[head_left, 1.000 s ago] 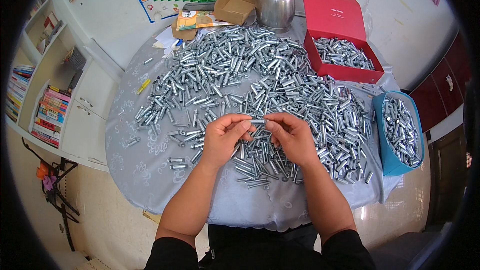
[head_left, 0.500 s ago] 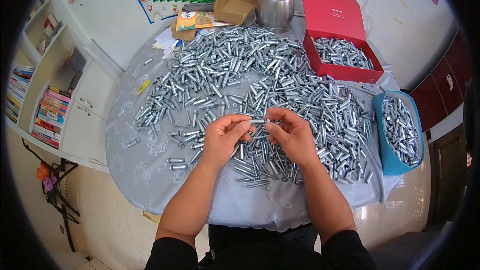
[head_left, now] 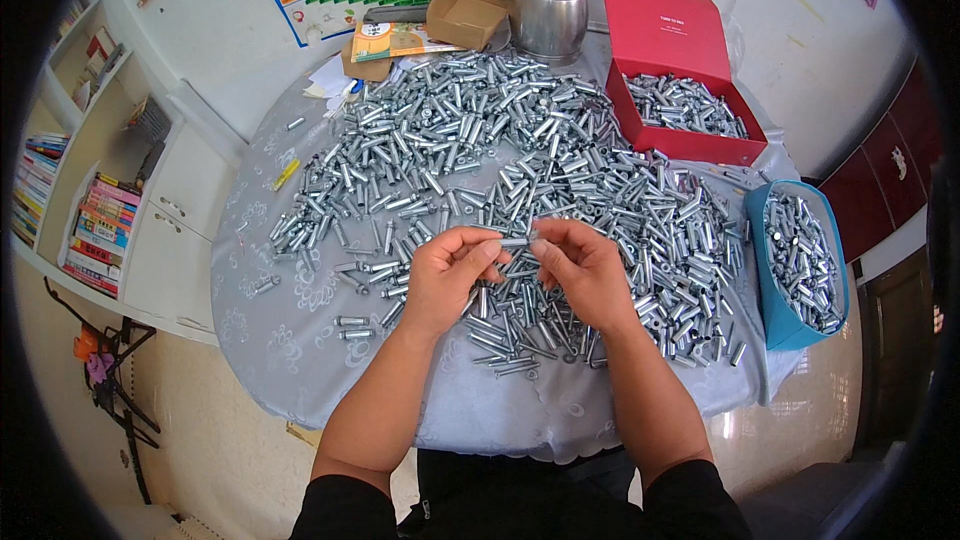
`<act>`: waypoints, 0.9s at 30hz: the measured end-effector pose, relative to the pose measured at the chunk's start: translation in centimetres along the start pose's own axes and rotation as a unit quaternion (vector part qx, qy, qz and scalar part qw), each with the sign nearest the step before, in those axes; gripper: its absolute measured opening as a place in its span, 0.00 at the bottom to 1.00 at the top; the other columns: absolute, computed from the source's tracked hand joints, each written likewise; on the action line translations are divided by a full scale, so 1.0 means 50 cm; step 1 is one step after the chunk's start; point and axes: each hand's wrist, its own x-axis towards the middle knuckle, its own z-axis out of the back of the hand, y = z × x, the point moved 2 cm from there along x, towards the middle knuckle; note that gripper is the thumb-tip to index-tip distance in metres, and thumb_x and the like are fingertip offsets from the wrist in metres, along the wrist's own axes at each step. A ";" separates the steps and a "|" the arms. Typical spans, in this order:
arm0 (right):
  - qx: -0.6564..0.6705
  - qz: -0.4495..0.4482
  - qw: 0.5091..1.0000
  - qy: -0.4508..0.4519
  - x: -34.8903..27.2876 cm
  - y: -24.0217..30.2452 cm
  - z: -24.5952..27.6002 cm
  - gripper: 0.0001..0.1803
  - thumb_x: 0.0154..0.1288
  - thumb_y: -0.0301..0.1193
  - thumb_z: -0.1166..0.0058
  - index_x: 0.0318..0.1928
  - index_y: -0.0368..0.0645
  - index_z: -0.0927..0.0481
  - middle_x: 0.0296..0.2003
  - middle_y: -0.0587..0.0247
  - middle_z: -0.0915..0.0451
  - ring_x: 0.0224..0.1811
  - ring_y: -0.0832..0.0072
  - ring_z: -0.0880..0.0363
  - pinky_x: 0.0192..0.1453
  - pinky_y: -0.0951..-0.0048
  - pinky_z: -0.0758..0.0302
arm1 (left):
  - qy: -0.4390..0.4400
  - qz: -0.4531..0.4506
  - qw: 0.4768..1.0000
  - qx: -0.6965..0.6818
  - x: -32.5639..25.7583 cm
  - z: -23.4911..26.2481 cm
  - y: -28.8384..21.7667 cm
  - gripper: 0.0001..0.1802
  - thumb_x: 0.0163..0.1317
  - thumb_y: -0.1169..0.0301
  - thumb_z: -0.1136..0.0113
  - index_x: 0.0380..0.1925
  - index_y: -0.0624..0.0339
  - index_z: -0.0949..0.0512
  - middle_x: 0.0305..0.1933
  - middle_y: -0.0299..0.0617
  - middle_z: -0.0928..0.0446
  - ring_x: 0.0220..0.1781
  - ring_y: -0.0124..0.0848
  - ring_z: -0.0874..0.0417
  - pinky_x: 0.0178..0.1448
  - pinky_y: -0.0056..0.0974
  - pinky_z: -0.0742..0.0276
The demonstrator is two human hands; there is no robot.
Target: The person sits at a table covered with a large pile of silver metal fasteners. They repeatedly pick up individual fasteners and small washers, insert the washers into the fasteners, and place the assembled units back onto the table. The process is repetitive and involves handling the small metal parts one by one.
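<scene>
Over the near middle of a big heap of silvery metal anchor bolts (head_left: pixel 450 120), my two hands face each other. Between them lies one anchor bolt (head_left: pixel 514 242), held level. Its left end is pinched by the thumb and forefinger of my left hand (head_left: pixel 452 270). At its right end, the thumb and forefinger of my right hand (head_left: pixel 580 265) are closed on it; the fingers partly hide that tip. Loose sleeves, bolts and washers lie under and around both hands on the grey patterned tablecloth (head_left: pixel 300 360).
A red lidded box (head_left: pixel 700 148) and a blue bin (head_left: pixel 800 338), both holding metal anchors, stand at the right. At the back are a steel canister (head_left: pixel 550 15), an open cardboard box (head_left: pixel 467 12) and a booklet (head_left: pixel 400 41). A yellow pen-like item (head_left: pixel 287 174) lies left.
Both hands stay in nearly the same place. The right fingers have shifted slightly at the bolt's right end, and less of that end shows now.
</scene>
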 end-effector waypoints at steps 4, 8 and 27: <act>-0.083 0.004 0.993 -0.089 -0.001 -0.004 0.008 0.09 0.67 0.24 0.41 0.46 0.37 0.18 0.35 0.64 0.19 0.23 0.84 0.25 0.28 0.82 0.28 | -0.007 -0.002 1.000 0.009 0.002 0.000 0.000 0.11 0.68 0.74 0.40 0.47 0.67 0.21 0.39 0.45 0.16 0.33 0.22 0.19 0.40 0.27 0.20; -0.160 0.126 0.970 -0.134 0.003 0.000 0.013 0.12 0.65 0.25 0.38 0.49 0.39 0.18 0.35 0.62 0.19 0.22 0.82 0.25 0.28 0.81 0.29 | 0.004 -0.020 0.998 0.060 0.001 -0.003 0.006 0.11 0.67 0.75 0.40 0.48 0.66 0.20 0.39 0.43 0.16 0.34 0.21 0.19 0.39 0.26 0.22; -0.281 0.179 0.927 -0.172 -0.002 0.035 0.025 0.09 0.62 0.21 0.41 0.44 0.39 0.19 0.43 0.57 0.21 0.27 0.73 0.24 0.27 0.76 0.27 | -0.178 -0.251 0.777 0.549 0.008 0.042 -0.043 0.12 0.55 0.69 0.33 0.39 0.59 0.14 0.46 0.41 0.16 0.49 0.43 0.22 0.59 0.44 0.30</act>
